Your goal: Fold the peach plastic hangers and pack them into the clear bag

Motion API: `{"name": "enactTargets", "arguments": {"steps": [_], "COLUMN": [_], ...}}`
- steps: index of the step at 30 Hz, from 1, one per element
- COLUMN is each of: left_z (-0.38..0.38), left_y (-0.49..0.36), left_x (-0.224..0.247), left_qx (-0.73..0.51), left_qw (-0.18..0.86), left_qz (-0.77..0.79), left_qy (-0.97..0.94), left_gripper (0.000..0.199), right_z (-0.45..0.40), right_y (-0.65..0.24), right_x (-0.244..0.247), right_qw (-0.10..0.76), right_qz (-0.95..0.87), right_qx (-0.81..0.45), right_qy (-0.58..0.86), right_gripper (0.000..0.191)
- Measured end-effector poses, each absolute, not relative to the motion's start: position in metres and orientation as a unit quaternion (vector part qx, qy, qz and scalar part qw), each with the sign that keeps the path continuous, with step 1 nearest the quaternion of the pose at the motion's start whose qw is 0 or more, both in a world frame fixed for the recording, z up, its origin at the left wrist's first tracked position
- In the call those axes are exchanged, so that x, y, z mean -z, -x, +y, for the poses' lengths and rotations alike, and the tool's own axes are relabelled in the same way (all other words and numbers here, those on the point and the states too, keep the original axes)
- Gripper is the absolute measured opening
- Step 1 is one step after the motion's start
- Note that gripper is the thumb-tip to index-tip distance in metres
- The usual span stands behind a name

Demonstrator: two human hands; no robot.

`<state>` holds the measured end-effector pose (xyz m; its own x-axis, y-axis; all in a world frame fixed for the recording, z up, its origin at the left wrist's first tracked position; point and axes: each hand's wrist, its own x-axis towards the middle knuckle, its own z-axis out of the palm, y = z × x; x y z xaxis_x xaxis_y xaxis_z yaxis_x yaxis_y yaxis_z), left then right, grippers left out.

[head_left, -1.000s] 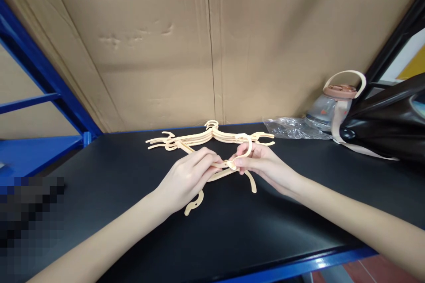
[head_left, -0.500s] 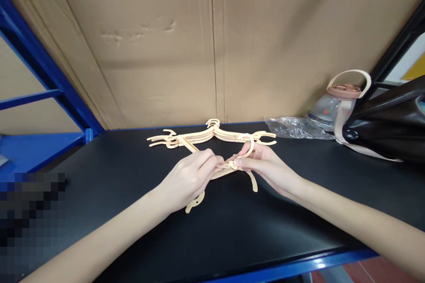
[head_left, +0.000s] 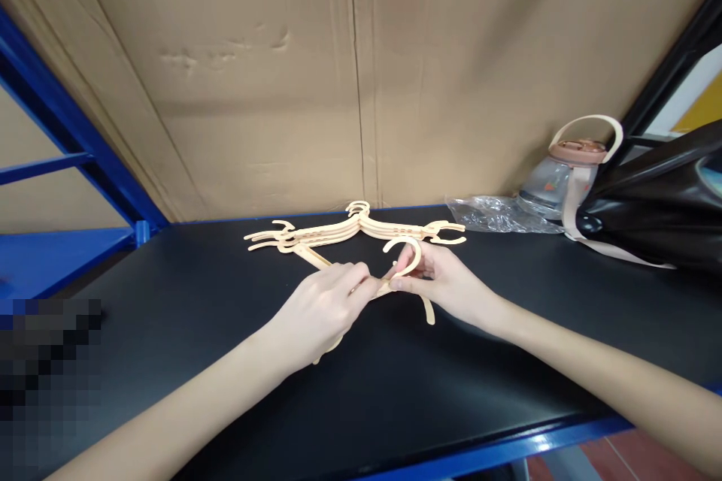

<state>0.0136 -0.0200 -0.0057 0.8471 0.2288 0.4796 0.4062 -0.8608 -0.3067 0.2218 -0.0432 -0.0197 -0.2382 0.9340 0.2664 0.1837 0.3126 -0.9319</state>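
Note:
Between my two hands is a cream plastic clothes hanger [head_left: 429, 310], partly hidden by my fingers. My right hand [head_left: 451, 274] pinches the lower end of its curved hook [head_left: 417, 254], which arches up and opens to the left. Close beside it, my left hand [head_left: 324, 308] has its fingers closed on the hanger's middle, where the joint is mostly covered. Part of the hanger shows below the left palm. A straight cream arm [head_left: 312, 256] slants from behind the left hand toward the back. Several similar hangers [head_left: 327, 233] lie stacked behind, hooks toward the cardboard.
The black tabletop [head_left: 226, 421] has a blue metal edge. Tall cardboard [head_left: 253, 105] stands at the back, with a blue frame [head_left: 50, 124] to the left. Back right are a crumpled clear plastic bag [head_left: 496, 214], a strapped water bottle [head_left: 556, 180] and a black bag [head_left: 659, 203].
The hook in my right hand has turned, its tip now swung left and more of its curve showing. My left fingers have shifted over the joint. The view has moved slightly.

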Motion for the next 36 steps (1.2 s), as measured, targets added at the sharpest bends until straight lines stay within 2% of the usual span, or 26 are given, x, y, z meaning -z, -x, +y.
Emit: {"name": "enactTargets", "arguments": {"steps": [4,7,12,15,20,29,36], "left_z": [-0.0229,-0.0257,-0.0275,-0.0262,-0.0213,-0.0211,-0.0203], "left_y": [-0.0144,-0.016,-0.0181,-0.0181,-0.0179,-0.0168,-0.0161], "left_x": [0.0057,0.0061,0.0073,0.0062,0.0047,0.0005,-0.0014], "left_qx": [0.249,0.285,0.303,0.304,0.291,0.279,0.257], "left_qw": [0.226,0.192,0.063,-0.025,-0.089,-0.092,-0.075], "left_qz": [-0.184,-0.217,-0.27,-0.311,-0.356,-0.28,-0.281], "left_qy": [0.924,0.914,0.912,0.9,0.883,0.914,0.922], "left_gripper": [0.021,0.019,0.012,0.012,0.014,0.017,0.019], "right_z": [-0.0444,-0.0469,-0.048,-0.0483,-0.0492,-0.0451,-0.044], "right_y": [-0.2224,-0.2209,-0.2193,-0.2186,-0.219,-0.2235,-0.2251], "right_x": [0.0169,0.0151,0.0138,0.0139,0.0134,0.0125,0.012], "right_qw": [0.473,0.489,0.469,0.445,0.417,0.401,0.43], "right_qz": [-0.654,-0.637,-0.646,-0.663,-0.687,-0.722,-0.716], "right_qx": [-0.42,-0.44,-0.455,-0.44,-0.428,-0.349,-0.327], "right_qy": [0.414,0.402,0.395,0.41,0.412,0.443,0.442], "right_gripper": [0.022,0.025,0.019,0.022,0.022,0.027,0.017]}}
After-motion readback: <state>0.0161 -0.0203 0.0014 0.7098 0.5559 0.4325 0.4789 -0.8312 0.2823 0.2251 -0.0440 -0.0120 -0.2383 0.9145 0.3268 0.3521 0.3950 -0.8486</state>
